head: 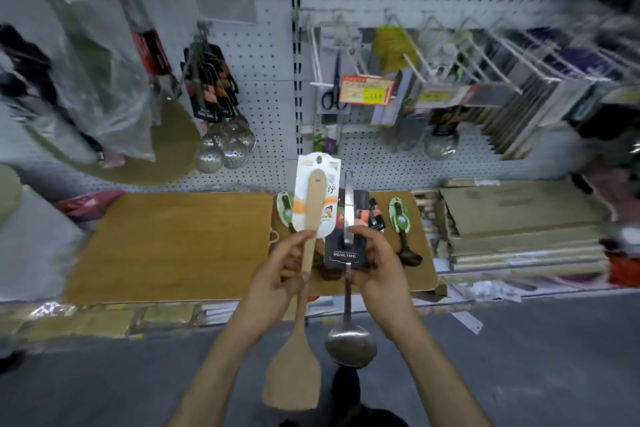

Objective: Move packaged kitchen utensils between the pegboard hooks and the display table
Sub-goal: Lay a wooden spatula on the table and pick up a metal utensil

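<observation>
My left hand (277,274) grips the carded wooden spatula (294,371), my right hand (377,267) grips the steel ladle (349,345), both hanging over the front edge of the desk (166,246), so I'm mid-carry, I reckon, and next I need a free hook on the pegboard (266,97) or a bare spot to lay them down

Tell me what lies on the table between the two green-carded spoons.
Head view: a black-carded utensil lies near the right spoon; the held spatula and ladle, with their cards, hide the rest.
</observation>
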Motion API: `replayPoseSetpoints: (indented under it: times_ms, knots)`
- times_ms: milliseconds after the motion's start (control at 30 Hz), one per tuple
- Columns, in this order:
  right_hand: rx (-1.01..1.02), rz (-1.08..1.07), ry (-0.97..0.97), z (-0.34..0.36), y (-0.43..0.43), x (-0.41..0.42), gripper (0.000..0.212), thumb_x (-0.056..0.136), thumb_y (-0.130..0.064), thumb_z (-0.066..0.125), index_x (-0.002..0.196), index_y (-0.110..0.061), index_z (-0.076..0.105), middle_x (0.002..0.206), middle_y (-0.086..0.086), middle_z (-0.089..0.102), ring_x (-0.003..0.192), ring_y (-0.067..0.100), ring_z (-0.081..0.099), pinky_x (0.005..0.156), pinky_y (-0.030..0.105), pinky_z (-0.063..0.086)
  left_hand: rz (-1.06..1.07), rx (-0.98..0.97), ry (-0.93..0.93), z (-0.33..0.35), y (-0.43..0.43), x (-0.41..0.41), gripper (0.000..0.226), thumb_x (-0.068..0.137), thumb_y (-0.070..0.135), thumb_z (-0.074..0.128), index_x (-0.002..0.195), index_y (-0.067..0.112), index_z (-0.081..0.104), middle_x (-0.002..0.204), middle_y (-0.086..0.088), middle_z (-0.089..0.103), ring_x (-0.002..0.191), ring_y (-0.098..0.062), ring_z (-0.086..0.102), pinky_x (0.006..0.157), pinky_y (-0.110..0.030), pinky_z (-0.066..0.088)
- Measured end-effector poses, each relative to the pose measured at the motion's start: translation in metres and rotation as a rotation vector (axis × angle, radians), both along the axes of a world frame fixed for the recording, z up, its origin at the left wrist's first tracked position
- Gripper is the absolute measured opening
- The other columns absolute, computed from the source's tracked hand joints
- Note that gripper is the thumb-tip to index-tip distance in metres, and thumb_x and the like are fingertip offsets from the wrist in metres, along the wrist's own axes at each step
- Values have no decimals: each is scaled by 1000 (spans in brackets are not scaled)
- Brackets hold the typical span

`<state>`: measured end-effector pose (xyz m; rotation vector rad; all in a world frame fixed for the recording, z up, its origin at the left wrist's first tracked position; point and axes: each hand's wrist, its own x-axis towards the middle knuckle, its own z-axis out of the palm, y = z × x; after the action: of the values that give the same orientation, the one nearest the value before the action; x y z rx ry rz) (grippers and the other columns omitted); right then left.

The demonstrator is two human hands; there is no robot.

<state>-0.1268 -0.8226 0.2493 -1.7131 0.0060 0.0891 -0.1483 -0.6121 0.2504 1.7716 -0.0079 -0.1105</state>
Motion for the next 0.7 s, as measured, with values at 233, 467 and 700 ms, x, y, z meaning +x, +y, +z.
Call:
replayPoseSetpoints:
  times_ms: [233, 467, 700]
  knots:
    - [-10, -244, -56, 43, -61, -66, 77, 82, 26, 60, 133, -31, 64, 123, -32, 65, 113, 5, 65, 89, 33, 61, -167, -54, -14, 36, -49, -13, 79, 93, -19, 63, 133, 50, 64, 112, -10, 58, 101, -25, 61, 86, -25, 57]
    - [-9, -455, -97, 68, -172, -112, 81, 77, 28, 56, 132, -31, 65, 119, -25, 68, 107, 4, 65, 85, 26, 58, -407, -50, -18, 58, -177, -18, 80, 93, -19, 63, 133, 50, 64, 116, -16, 55, 104, -33, 58, 86, -23, 58]
    - [-51, -584, -152, 91, -323, -141, 84, 75, 27, 55, 135, -32, 65, 136, -19, 65, 121, 11, 63, 99, 44, 59, -529, 0, -85, 81, -344, -17, 81, 93, -14, 64, 136, 55, 61, 107, 10, 64, 102, -14, 62, 94, -25, 54]
